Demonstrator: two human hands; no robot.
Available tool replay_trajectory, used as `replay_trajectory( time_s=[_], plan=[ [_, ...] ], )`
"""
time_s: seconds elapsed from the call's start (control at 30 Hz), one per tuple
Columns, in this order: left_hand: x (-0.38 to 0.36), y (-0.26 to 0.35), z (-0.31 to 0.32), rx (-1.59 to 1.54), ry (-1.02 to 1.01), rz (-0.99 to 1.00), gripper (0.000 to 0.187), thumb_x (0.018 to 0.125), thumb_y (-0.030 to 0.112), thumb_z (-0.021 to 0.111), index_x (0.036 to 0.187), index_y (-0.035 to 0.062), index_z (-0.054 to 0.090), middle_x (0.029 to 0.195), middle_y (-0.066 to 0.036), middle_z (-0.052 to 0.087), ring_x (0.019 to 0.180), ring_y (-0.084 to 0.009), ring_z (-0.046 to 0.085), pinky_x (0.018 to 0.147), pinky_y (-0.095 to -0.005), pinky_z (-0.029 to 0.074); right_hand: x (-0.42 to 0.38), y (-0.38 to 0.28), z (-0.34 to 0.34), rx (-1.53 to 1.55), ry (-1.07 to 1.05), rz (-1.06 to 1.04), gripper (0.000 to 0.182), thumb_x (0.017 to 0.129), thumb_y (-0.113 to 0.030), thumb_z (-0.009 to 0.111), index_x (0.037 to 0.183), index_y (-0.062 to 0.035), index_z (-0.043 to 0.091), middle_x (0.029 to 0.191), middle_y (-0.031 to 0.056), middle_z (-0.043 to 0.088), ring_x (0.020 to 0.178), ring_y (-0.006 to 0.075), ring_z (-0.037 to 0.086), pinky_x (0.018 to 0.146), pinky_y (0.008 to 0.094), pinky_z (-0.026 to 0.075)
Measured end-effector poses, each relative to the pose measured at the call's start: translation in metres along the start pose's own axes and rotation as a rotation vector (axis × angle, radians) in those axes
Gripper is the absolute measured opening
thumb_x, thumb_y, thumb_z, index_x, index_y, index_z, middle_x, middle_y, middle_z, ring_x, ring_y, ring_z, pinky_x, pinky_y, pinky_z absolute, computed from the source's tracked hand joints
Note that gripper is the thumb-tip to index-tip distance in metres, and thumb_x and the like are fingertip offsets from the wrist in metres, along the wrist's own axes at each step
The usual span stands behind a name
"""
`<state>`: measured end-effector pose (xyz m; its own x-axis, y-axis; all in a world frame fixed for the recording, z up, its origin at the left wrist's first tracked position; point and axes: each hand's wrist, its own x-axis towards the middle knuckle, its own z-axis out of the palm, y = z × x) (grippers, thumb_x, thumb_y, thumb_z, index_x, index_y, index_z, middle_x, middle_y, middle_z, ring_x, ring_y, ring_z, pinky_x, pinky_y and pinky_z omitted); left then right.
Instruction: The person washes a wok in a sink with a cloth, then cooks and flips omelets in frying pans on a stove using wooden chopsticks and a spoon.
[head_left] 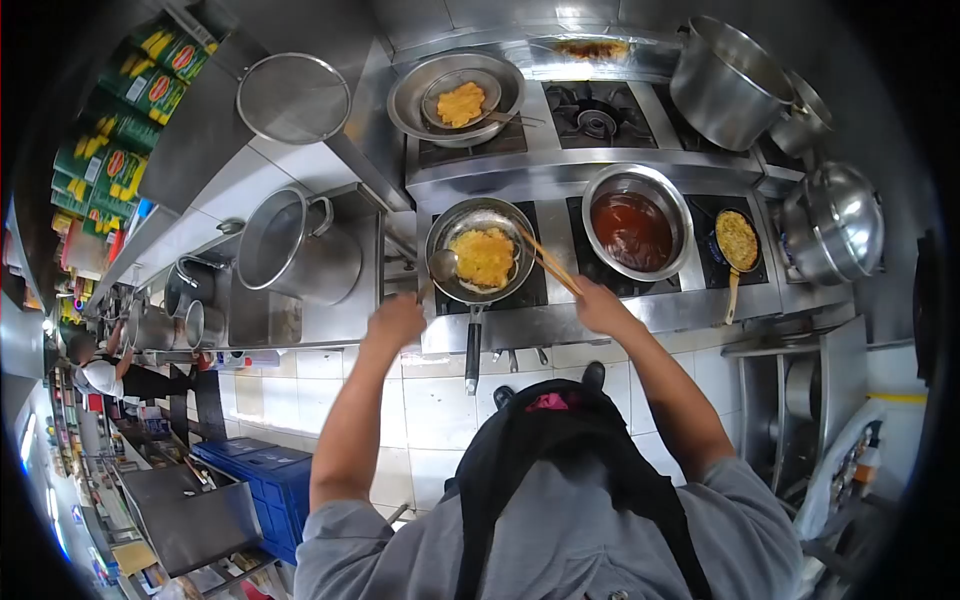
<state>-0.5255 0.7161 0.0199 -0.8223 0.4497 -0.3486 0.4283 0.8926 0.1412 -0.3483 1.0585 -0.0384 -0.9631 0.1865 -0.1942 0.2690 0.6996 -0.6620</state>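
A frying pan [450,222] with a black handle sits on the front left burner, with a yellow, egg-like piece of food [482,256] in it. My left hand [396,322] is closed on a metal ladle [443,265], whose bowl rests at the left side of the food. Wooden chopsticks [549,261] are held in my right hand [602,305], their tips at the pan's right inner edge. Behind the pan, a strainer with a fried piece [461,104] lies over a wide metal bowl [402,95].
Right of the pan stand a bowl of red-brown sauce [632,230] and a small pan of food [736,241]. Large pots [730,85] occupy the back right. A tall pot [300,250] stands at left. Another person [105,376] is far left.
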Motion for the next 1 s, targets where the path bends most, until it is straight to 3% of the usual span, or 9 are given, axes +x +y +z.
replay_trajectory(
  time_s=[0.23, 0.37, 0.53, 0.63, 0.7, 0.73, 0.8, 0.93, 1.0],
  plan=[
    [0.072, 0.063, -0.106, 0.163, -0.410, -0.102, 0.017, 0.078, 0.020, 0.057, 0.076, 0.0068, 0.068, 0.068, -0.010, 0.067, 0.061, -0.0218, 0.065, 0.056, -0.0345, 0.051, 0.087, -0.065, 0.027, -0.359, -0.191, 0.037, 0.033, 0.086, -0.014, 0.049, 0.111, 0.0048, 0.057, 0.105, 0.0260, 0.066, 0.102, 0.0398, 0.063, 0.088, 0.0473, 0.051],
    [0.093, 0.055, -0.080, 0.029, -0.492, -0.197, 0.025, 0.076, 0.027, 0.058, 0.060, 0.0072, 0.060, 0.058, -0.006, 0.060, 0.048, -0.0170, 0.054, 0.047, -0.0344, 0.041, 0.097, -0.069, 0.032, -0.304, -0.119, 0.138, 0.037, 0.089, -0.016, 0.045, 0.118, 0.0062, 0.054, 0.111, 0.0271, 0.064, 0.107, 0.0394, 0.062, 0.090, 0.0461, 0.051],
    [0.070, 0.002, -0.026, -0.274, -0.413, -0.301, 0.028, 0.080, 0.028, 0.058, 0.063, 0.0058, 0.062, 0.053, -0.005, 0.056, 0.044, -0.0165, 0.049, 0.042, -0.0350, 0.037, 0.099, -0.059, 0.023, -0.291, -0.244, 0.146, 0.041, 0.094, -0.016, 0.038, 0.129, 0.0047, 0.045, 0.115, 0.0251, 0.063, 0.106, 0.0387, 0.063, 0.091, 0.0457, 0.051],
    [0.055, -0.028, 0.031, -0.298, -0.316, -0.250, 0.030, 0.084, 0.027, 0.056, 0.068, 0.0026, 0.065, 0.060, -0.013, 0.063, 0.049, -0.0237, 0.058, 0.047, -0.0387, 0.044, 0.104, -0.042, 0.024, -0.331, -0.254, 0.082, 0.038, 0.097, -0.016, 0.036, 0.128, 0.0018, 0.048, 0.110, 0.0235, 0.065, 0.104, 0.0391, 0.063, 0.089, 0.0457, 0.052],
    [0.062, -0.059, 0.081, 0.325, -0.090, 0.352, 0.033, 0.087, 0.029, 0.051, 0.080, 0.0024, 0.069, 0.077, -0.021, 0.068, 0.071, -0.0353, 0.068, 0.065, -0.0448, 0.052, 0.106, -0.041, 0.022, -0.376, -0.242, 0.058, 0.037, 0.097, -0.017, 0.036, 0.125, 0.0005, 0.052, 0.108, 0.0226, 0.065, 0.102, 0.0385, 0.064, 0.087, 0.0457, 0.052],
    [0.050, -0.046, 0.075, 0.325, -0.089, 0.353, 0.033, 0.087, 0.029, 0.051, 0.080, 0.0024, 0.069, 0.077, -0.021, 0.068, 0.071, -0.0353, 0.068, 0.065, -0.0448, 0.052, 0.107, -0.038, 0.022, -0.419, -0.229, 0.035, 0.036, 0.098, -0.018, 0.036, 0.123, -0.0009, 0.055, 0.106, 0.0218, 0.066, 0.100, 0.0378, 0.065, 0.086, 0.0457, 0.053],
    [0.028, -0.020, 0.063, -0.118, -0.055, 0.078, 0.037, 0.090, 0.031, 0.048, 0.097, 0.0028, 0.071, 0.104, -0.020, 0.068, 0.098, -0.0391, 0.065, 0.086, -0.0477, 0.052, 0.112, -0.033, 0.028, -0.442, -0.175, 0.026, 0.035, 0.098, -0.018, 0.037, 0.119, -0.0011, 0.058, 0.106, 0.0212, 0.066, 0.100, 0.0366, 0.065, 0.085, 0.0458, 0.053],
    [0.022, -0.009, 0.051, -0.257, -0.022, -0.231, 0.037, 0.091, 0.034, 0.044, 0.106, 0.0123, 0.070, 0.111, -0.020, 0.065, 0.103, -0.0417, 0.061, 0.092, -0.0505, 0.047, 0.123, -0.037, 0.023, -0.485, -0.210, 0.010, 0.036, 0.092, -0.013, 0.044, 0.122, -0.0022, 0.058, 0.108, 0.0207, 0.066, 0.101, 0.0351, 0.065, 0.085, 0.0446, 0.053],
    [0.028, -0.001, 0.058, -0.256, -0.032, -0.204, 0.037, 0.091, 0.034, 0.045, 0.105, 0.0119, 0.070, 0.112, -0.020, 0.065, 0.103, -0.0417, 0.061, 0.092, -0.0501, 0.047, 0.123, -0.044, 0.021, -0.499, -0.202, 0.011, 0.033, 0.092, -0.014, 0.043, 0.117, -0.0025, 0.061, 0.108, 0.0196, 0.066, 0.101, 0.0344, 0.065, 0.085, 0.0447, 0.053]
  ],
)
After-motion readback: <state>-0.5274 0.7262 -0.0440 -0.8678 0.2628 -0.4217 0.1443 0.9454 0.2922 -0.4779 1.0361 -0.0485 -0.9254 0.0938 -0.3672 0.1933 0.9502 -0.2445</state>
